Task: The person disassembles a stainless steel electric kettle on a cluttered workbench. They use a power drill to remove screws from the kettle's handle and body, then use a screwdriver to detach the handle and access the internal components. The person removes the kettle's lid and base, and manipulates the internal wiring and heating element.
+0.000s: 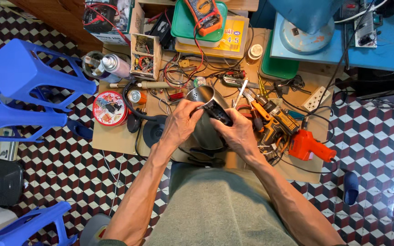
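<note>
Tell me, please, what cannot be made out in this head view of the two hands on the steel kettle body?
- Steel kettle body, head view: its lower part is hidden behind the left hand and right hand.
- Black part at the kettle's opening: too small to tell what kind of piece it is.
- Small parts in the open cardboard box: too small to sort out.
- Blue stool: cut off by the left edge.

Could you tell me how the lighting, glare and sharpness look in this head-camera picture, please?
In the head view the light is even and soft, with only faint shadows; the steel kettle body, held between the left hand and right hand, carries a bright sheen near its rim; the middle is sharp, while the wide lens bends the blue stools and the tiled floor toward the edges.
</note>
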